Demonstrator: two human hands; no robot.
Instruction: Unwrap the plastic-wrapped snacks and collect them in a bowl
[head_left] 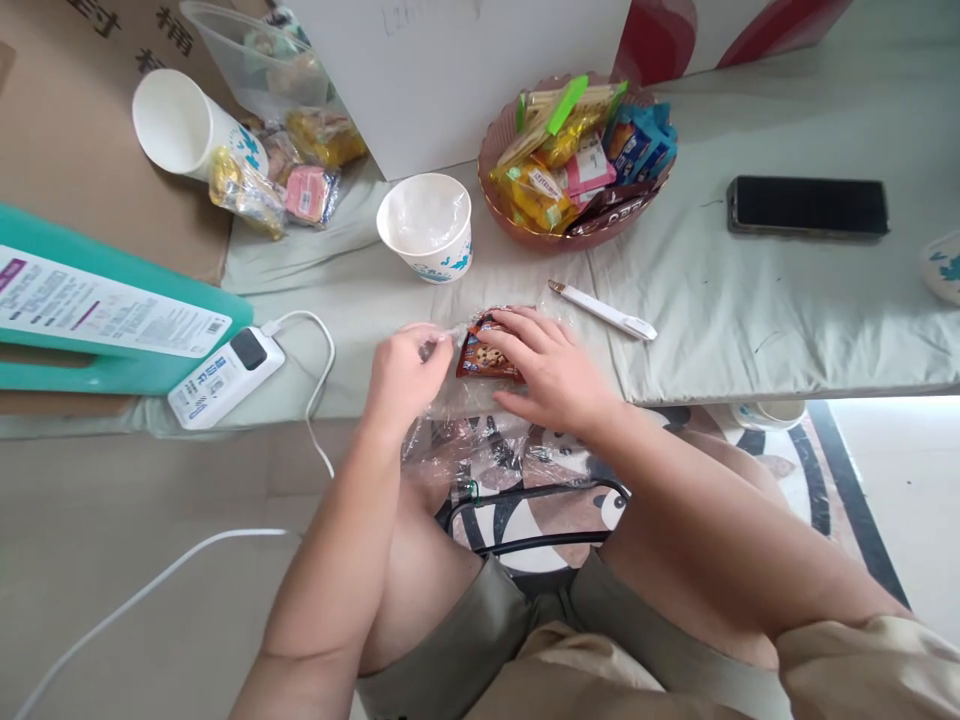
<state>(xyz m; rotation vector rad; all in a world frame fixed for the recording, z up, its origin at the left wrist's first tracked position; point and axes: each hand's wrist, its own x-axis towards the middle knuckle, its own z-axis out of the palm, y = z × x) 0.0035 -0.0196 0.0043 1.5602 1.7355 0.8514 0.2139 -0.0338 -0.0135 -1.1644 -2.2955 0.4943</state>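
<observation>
A brown cookie packet [489,357] with a chocolate-chip cookie picture lies near the front edge of the cloth-covered surface. Clear plastic wrap [480,440] spreads around and under it and hangs over the edge. My left hand [411,372] is closed in a pinch on the wrap just left of the packet. Across the packet's right part lies my right hand [551,368], fingers stretched out and flat, hiding some of it. Behind the packet stands a white paper cup [426,222] lined with clear plastic. A white box cutter [602,310] rests to the right.
A pink bowl [517,225] of wrapped snacks stands behind. A dark phone [808,207] lies at right. On the left are a power bank [226,380] with a white cable [330,345], a green container [90,300], a tipped cup [191,130] and loose snack packs [311,193].
</observation>
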